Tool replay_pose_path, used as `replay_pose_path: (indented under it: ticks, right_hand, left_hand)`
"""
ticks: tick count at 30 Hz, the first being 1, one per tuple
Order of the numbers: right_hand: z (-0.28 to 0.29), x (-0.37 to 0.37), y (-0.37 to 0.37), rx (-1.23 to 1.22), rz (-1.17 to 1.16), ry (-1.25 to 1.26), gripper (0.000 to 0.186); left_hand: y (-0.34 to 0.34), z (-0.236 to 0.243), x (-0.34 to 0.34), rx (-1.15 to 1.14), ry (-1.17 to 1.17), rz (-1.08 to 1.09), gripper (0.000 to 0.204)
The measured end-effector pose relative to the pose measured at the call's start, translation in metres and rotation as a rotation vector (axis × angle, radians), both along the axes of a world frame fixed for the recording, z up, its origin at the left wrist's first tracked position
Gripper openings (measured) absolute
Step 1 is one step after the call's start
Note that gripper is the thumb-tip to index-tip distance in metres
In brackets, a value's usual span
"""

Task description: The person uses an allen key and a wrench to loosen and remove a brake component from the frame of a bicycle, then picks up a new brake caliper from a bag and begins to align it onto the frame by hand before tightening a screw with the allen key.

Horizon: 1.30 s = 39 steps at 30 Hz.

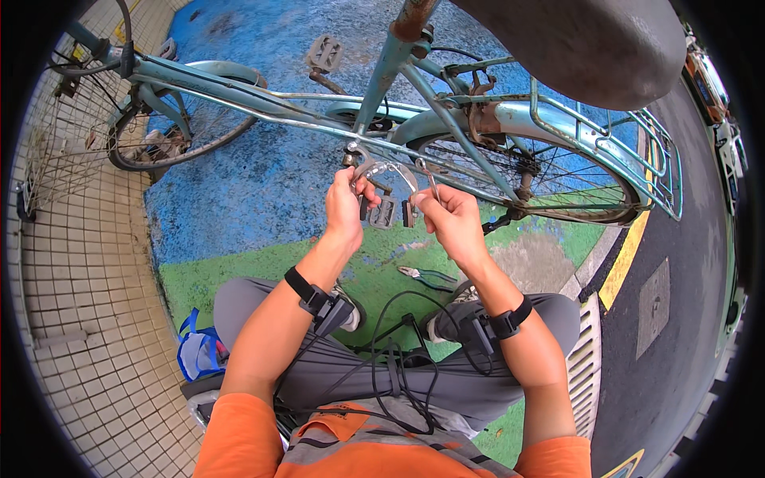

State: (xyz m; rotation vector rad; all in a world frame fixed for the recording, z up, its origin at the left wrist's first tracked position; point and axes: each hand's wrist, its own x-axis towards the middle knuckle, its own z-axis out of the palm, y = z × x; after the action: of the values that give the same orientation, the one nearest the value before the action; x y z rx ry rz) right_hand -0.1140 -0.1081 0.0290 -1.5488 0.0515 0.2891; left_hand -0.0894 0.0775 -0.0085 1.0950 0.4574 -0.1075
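Observation:
A silver bicycle brake caliper (388,166) is held up in front of the bicycle (239,103). My left hand (343,205) is closed around the caliper's left arm, fingers curled. Dark brake pads (408,213) hang at the lower ends of its arms. In my right hand (453,222), thumb and fingers pinch a slim silver spanner (429,178) beside the caliper's right arm. The spanner's lower end is hidden in the fingers. Just behind the caliper is a grey pedal (383,213).
Pliers (428,277) with dark teal handles lie on the green ground between my feet. Black cables (402,350) loop across my lap. A blue-edged bag (199,350) rests at my left, near the tiled wall (88,319). A brown saddle (582,48) overhangs at upper right.

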Motion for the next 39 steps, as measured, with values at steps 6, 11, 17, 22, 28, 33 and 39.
replay_pose_path:
  ticks: [6, 11, 17, 22, 28, 33, 39]
  right_hand:
    - [0.013, 0.001, -0.005, 0.035, -0.009, 0.077, 0.019]
    - [0.012, 0.005, -0.010, 0.015, -0.068, 0.069, 0.021]
    - [0.015, 0.005, -0.007, 0.041, -0.012, 0.036, 0.026]
    - [0.027, 0.002, -0.009, 0.093, 0.056, 0.047, 0.024]
    - [0.024, 0.003, -0.011, 0.063, 0.057, 0.043, 0.023]
    - [0.013, 0.007, -0.011, 0.052, 0.004, -0.005, 0.022]
    - [0.005, 0.009, -0.011, -0.012, -0.048, -0.075, 0.023]
  left_hand:
    - [-0.002, 0.004, 0.001, -0.080, 0.041, 0.021, 0.038]
    - [0.000, 0.009, 0.002, -0.146, 0.015, 0.035, 0.037]
    - [0.002, 0.018, -0.002, -0.187, -0.014, -0.062, 0.037]
    - [-0.001, 0.019, -0.002, -0.170, -0.050, -0.066, 0.036]
    - [-0.003, 0.015, 0.000, -0.176, -0.052, -0.021, 0.033]
    - [-0.008, 0.023, -0.003, -0.127, -0.041, -0.088, 0.037]
    - [-0.006, 0.029, -0.006, -0.157, -0.076, -0.160, 0.038]
